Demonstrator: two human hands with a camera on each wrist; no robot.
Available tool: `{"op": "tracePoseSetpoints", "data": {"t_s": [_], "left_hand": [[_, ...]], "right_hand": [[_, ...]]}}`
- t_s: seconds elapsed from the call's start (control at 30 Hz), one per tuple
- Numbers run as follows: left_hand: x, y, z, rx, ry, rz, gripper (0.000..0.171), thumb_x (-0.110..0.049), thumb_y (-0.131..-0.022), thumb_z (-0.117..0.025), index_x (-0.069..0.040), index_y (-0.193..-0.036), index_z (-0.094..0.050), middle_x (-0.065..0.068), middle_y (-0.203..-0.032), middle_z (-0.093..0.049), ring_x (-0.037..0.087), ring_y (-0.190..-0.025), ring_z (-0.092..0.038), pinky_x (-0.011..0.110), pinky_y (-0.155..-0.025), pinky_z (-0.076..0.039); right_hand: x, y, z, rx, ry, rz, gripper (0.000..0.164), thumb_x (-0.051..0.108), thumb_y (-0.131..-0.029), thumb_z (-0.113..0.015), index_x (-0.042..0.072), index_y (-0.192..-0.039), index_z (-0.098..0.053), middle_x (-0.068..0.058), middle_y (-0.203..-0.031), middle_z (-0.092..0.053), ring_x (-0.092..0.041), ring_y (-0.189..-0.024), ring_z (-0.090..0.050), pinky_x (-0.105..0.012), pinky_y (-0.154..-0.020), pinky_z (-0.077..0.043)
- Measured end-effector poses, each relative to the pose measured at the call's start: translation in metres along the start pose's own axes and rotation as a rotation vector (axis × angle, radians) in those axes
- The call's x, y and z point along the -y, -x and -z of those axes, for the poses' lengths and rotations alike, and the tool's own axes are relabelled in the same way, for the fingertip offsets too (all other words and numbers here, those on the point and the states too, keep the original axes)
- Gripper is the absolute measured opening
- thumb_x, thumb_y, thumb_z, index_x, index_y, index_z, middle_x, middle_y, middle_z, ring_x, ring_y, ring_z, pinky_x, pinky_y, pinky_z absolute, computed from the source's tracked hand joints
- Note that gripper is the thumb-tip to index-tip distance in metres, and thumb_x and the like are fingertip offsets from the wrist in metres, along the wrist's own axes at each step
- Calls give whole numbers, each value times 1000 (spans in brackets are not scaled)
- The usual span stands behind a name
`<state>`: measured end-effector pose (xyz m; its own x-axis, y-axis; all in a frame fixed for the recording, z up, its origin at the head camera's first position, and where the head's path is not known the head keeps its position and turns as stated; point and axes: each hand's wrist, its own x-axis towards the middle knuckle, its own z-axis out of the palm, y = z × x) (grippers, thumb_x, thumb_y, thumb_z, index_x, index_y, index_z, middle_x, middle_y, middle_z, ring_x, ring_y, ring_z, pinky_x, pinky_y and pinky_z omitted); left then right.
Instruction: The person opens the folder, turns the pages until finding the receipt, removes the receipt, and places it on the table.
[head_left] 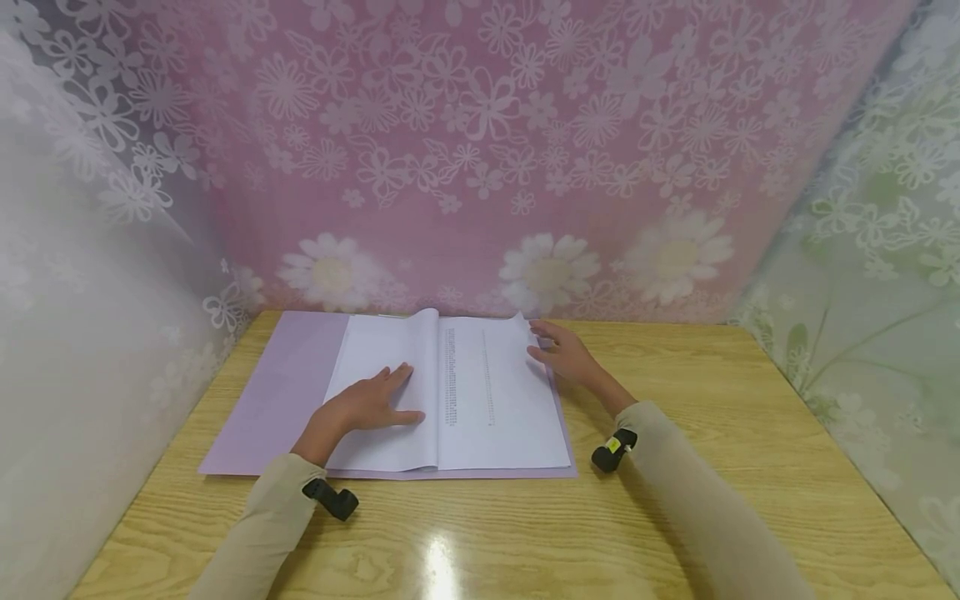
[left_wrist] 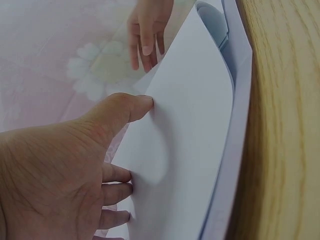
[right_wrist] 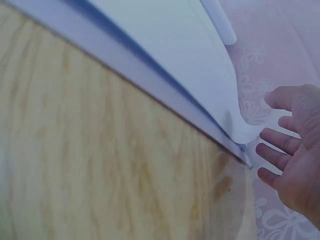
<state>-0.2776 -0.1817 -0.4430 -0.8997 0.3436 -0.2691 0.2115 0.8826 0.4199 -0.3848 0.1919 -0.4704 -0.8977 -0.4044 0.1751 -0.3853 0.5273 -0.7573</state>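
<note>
A lilac folder [head_left: 288, 392] lies spread on the table with white sheets inside. My left hand [head_left: 369, 402] rests with fingers spread on the left-hand page [head_left: 390, 446], near where the paper bulges at the fold. In the left wrist view, the thumb and fingertips of the left hand [left_wrist: 60, 155] touch the white paper [left_wrist: 185, 125]. At the top right corner of the printed right-hand page [head_left: 517, 400] is my right hand [head_left: 566, 354]. The right wrist view shows its fingers [right_wrist: 280, 142] loosely extended beside the page's upturned corner [right_wrist: 247, 132]; whether they touch it, I cannot tell.
The wood-grain table [head_left: 675, 500] extends in front of the folder and to its right. Behind it hangs a pink flowered curtain [head_left: 465, 167], with pale flowered sheets at both sides. A small black camera [head_left: 330, 498] sits on the left wrist, another [head_left: 613, 450] on the right.
</note>
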Motion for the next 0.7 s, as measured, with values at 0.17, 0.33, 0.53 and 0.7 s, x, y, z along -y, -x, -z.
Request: {"op": "tracePoseSetpoints", "data": {"t_s": [0.17,0.33,0.53,0.7], "left_hand": [[0,0,1,2,4,-3,101,-64,-92,-63,-9,-164,-18,26,-167,-21,50,-150,-29,64,-117,-32],[-1,1,2,1,2,-4,100,-63,-92,-64,-9,-164,-19,27,-167,-21,51,-149,-30,64,-117,-33],[-2,2,1,2,3,4,101,-63,-92,-64,-10,-164,-18,26,-167,-21,51,-149,-30,64,-117,-32],[-1,1,0,1,1,5,101,-63,-92,-64,-9,-164,-18,26,-167,-21,50,-150,-30,64,-117,-33]], "right_hand": [[3,-2,-1,-17,-69,21,58,11,-100,-64,-8,-150,-41,-34,-143,-54,-49,-131,-54,-60,-114,-40],[6,-2,0,-41,-99,12,57,6,-100,-63,-7,-150,-42,-35,-141,-54,-50,-125,-58,-58,-110,-45],[11,-1,2,-60,-132,-50,59,8,-100,-65,-4,-152,-42,-30,-146,-52,-45,-125,-58,-56,-110,-46],[24,4,7,-44,-189,-76,63,11,-101,-63,-1,-157,-35,-32,-137,-59,-44,-126,-60,-52,-108,-49]]}}
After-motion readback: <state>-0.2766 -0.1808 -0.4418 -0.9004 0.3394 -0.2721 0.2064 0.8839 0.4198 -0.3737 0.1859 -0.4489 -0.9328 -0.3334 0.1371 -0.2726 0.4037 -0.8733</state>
